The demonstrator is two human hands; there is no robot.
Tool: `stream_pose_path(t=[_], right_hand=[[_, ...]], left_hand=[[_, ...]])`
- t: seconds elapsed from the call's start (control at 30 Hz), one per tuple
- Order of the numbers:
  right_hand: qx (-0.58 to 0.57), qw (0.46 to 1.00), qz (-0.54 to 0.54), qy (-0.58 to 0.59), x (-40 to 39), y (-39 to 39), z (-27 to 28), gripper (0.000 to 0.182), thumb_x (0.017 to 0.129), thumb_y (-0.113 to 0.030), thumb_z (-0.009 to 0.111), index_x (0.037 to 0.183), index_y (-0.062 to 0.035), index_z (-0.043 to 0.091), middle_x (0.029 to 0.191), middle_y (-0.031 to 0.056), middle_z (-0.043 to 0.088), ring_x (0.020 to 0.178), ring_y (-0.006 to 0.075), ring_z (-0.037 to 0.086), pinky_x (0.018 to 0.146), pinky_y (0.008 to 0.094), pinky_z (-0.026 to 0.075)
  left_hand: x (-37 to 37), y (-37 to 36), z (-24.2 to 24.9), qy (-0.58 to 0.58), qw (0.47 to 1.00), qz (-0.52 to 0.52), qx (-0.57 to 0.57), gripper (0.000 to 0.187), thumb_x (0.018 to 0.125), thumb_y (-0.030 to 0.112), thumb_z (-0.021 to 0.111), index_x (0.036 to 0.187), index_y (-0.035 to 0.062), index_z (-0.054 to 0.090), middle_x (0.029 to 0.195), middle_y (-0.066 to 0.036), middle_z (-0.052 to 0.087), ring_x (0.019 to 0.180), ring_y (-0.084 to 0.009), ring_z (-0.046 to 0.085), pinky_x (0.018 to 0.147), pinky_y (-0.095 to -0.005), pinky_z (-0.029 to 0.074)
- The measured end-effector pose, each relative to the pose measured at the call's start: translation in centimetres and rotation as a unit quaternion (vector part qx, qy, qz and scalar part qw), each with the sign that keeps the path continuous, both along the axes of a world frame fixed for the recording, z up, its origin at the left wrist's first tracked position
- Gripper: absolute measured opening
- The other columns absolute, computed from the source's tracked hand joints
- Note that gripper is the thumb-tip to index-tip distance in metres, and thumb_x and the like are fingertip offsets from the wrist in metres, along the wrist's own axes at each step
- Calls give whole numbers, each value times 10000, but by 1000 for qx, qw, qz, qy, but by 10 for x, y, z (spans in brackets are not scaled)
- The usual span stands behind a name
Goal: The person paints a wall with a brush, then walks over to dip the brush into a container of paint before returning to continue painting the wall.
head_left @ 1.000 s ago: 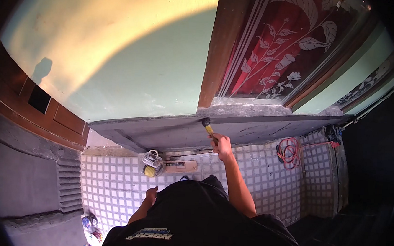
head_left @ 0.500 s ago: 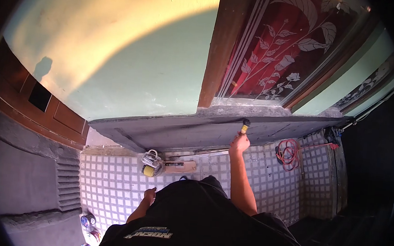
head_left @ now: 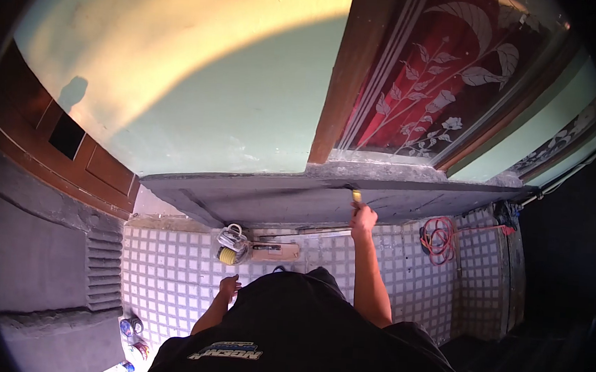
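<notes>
My right hand [head_left: 363, 218] is closed around a paintbrush [head_left: 357, 196] with a yellow band and dark bristles. The bristle end rests against the dark grey lower strip of wall [head_left: 276, 202], just under its upper edge and below the window. Dark wet-looking streaks run along that strip to the left of the brush. Low beside my dark shirt, my left hand [head_left: 229, 286] hangs with its fingers loosely apart, holding nothing that I can see.
On the tiled floor [head_left: 175, 267] stand a silvery handled container [head_left: 233, 237] with a yellow ridged part [head_left: 227, 255] and a flat brown board [head_left: 276, 252]. A red cord [head_left: 437, 241] lies coiled at right. Several cans [head_left: 130, 327] stand lower left. A wooden door [head_left: 73, 146] is at left.
My right hand has tilted the paintbrush leftward, and its bristles have come onto the grey strip further left. My left hand has lifted slightly. The view has shifted a little.
</notes>
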State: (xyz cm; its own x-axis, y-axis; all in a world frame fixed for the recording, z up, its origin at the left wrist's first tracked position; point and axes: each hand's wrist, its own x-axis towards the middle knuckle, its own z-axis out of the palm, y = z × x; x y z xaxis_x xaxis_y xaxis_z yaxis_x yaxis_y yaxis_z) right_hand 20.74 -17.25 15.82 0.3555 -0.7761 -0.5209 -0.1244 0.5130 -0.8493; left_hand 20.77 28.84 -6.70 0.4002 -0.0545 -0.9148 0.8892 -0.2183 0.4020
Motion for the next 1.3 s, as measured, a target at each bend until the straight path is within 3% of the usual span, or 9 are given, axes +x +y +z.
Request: stream_pose_path(t=[0.13,0.33,0.4,0.5,0.73,0.77,0.9,0.97,1.3], right_hand=[[-58,990,-128,-19,5,0,-32,182,816,-180,490,760,-37,588,492,-20,385,343,71,291,311,241,201],[-194,980,34,40,36,51,-59,189,795,-186,518,769,-28,620,493,-10,424,385,82,368,336,255,266],[-190,956,217,59,29,68,-37,200,777,-183,529,749,-20,641,497,-6,453,396,80,386,354,246,279],[-186,955,218,77,21,55,-46,209,764,-179,534,755,-10,656,507,-5,472,411,77,402,371,239,290],[-312,936,53,155,-2,-9,-45,248,781,-184,528,784,33,646,590,76,553,539,145,492,519,303,378],[-321,930,30,177,-6,-5,-31,265,794,-192,531,814,50,636,650,152,614,600,204,553,590,354,425],[-266,957,-44,106,5,13,-56,257,815,-173,518,851,60,620,644,111,608,608,180,538,593,333,420],[-226,972,47,50,16,29,-59,247,823,-185,519,813,34,633,536,-21,456,467,80,392,429,261,300],[-228,940,231,101,15,52,-16,275,774,-188,523,885,33,644,591,90,566,569,133,518,565,309,423]], left_hand=[[-4,2,20,-1,1000,-12,16,332,838,390,519,983,92,544,872,-56,598,723,-167,556,623,-341,419],[-2,-6,30,-53,996,-60,29,307,840,371,524,967,92,543,818,-47,595,654,-157,542,577,-324,417],[-3,-5,32,-71,994,-80,37,297,841,363,526,961,92,543,796,-44,594,626,-152,537,558,-317,416],[-18,3,35,-91,989,-108,52,282,843,352,529,951,91,542,763,-39,592,584,-146,529,530,-306,415],[-17,23,-35,50,998,17,-27,327,845,382,516,974,82,542,825,-63,587,670,-158,524,593,-326,417],[-17,18,-15,51,998,19,-27,327,845,382,516,974,82,542,825,-63,587,670,-158,524,593,-326,417],[-25,4,54,-48,993,-81,75,300,847,367,518,950,87,546,771,-50,589,612,-150,523,556,-320,418],[-26,6,50,-85,985,-124,86,289,848,362,519,935,89,547,745,-42,586,590,-147,521,542,-318,417],[-23,2,46,-87,991,-89,55,281,846,365,519,893,90,547,711,-25,575,554,-142,508,525,-314,405]])
